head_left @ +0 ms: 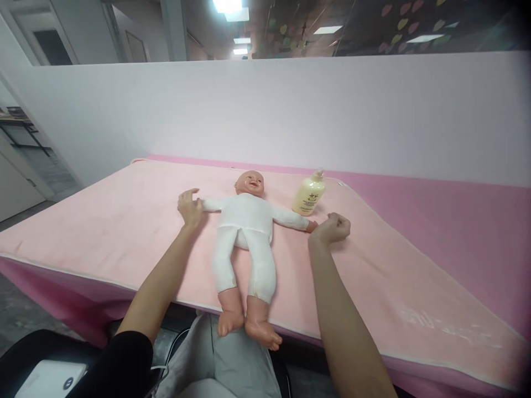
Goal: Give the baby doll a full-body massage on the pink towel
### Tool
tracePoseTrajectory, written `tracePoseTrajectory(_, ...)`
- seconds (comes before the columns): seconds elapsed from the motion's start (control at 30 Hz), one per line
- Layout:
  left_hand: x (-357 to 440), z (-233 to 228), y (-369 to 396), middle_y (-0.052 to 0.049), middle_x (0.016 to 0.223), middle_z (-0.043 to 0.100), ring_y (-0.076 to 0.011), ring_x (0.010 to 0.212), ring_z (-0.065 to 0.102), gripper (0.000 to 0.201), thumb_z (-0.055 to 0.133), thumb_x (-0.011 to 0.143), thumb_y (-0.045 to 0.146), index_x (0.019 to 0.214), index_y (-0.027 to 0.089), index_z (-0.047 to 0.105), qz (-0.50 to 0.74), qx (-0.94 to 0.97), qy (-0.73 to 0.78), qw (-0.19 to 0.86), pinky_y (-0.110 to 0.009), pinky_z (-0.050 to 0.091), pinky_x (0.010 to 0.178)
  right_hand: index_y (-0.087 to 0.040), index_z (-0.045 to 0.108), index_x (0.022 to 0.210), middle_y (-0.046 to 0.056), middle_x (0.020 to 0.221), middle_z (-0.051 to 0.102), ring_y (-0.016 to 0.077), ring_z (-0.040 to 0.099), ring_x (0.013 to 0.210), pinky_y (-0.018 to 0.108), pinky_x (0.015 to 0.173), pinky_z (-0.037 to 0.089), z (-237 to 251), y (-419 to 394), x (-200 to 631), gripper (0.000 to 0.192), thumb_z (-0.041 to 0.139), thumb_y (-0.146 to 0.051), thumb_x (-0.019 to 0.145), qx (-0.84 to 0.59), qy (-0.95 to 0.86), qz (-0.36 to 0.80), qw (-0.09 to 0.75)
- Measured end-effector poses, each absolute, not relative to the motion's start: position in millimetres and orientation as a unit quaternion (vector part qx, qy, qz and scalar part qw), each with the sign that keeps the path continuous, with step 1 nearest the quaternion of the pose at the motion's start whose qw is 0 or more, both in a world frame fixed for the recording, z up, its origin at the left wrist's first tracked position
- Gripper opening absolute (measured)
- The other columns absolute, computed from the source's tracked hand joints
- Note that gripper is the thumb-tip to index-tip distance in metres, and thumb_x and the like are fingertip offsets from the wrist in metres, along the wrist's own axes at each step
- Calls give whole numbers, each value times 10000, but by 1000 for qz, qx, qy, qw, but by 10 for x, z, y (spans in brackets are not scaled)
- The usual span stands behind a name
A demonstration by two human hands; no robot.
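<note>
A baby doll [246, 213] in a white cloth body lies on its back on a pink blanket [103, 221], arms spread and feet over the front edge. My left hand [189, 208] is curled at the end of the doll's arm on the left; the doll's hand there is hidden behind it. On the other side, my right hand [332, 228] makes a fist, its wrist against the doll's small hand [312, 226]. Nothing shows inside that fist. Close by, a yellow pump bottle [309, 194] stands tilted in view beside the doll's arm.
Darker pink cloth [468, 221] covers the table under the blanket. A white wall [290, 110] rises behind it, with a window [307, 30] above. At the lower left, a white device [52, 378] lies on a black chair [37, 348]. My legs are under the table's front edge.
</note>
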State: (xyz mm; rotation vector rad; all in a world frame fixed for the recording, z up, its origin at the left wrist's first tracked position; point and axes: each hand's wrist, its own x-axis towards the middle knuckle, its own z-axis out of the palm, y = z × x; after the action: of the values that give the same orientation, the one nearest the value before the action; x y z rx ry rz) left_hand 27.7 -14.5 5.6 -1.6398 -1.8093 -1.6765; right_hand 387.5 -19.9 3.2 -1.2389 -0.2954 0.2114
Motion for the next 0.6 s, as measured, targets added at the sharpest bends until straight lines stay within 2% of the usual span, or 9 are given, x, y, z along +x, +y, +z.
tracePoseTrajectory(0.07,478,64,-197,-65,1027,637,-235,1039,530,292,490,767,93,1012,199,610,-500,-658,-561,52,-379,402,957,-186,483,721,-9,666,524,133,519,677,285,718,455,52,-234,3648,83,436,-252,738,-572,-242,100,777)
tracePoseTrajectory(0.17,671,26,-210,-60,957,637,-211,929,566,255,454,790,92,946,212,617,-400,-770,-496,-29,-336,444,862,-173,535,708,-19,541,486,125,469,565,260,637,401,40,-315,3256,221,432,-355,777,-563,-415,202,685)
tracePoseTrajectory(0.3,642,-50,-133,-54,892,643,-198,852,580,289,411,745,36,879,204,605,-401,-760,-502,-99,-314,454,790,-177,532,658,-19,538,481,115,415,553,242,582,289,-39,-406,2932,247,493,-396,766,-579,-578,206,536)
tracePoseTrajectory(0.4,574,-76,-90,-38,804,636,-194,767,570,291,402,724,27,866,200,587,-381,-753,-520,-132,-313,450,743,-178,522,660,-30,541,464,109,400,561,238,588,272,-94,-401,2928,228,499,-381,763,-594,-579,197,523)
tracePoseTrajectory(0.6,596,-68,-115,-48,833,637,-198,779,566,297,377,748,40,909,202,565,-363,-754,-533,-123,-309,436,740,-172,521,659,-41,550,449,105,398,565,236,587,287,-160,-321,3045,236,511,-395,739,-587,-551,250,539)
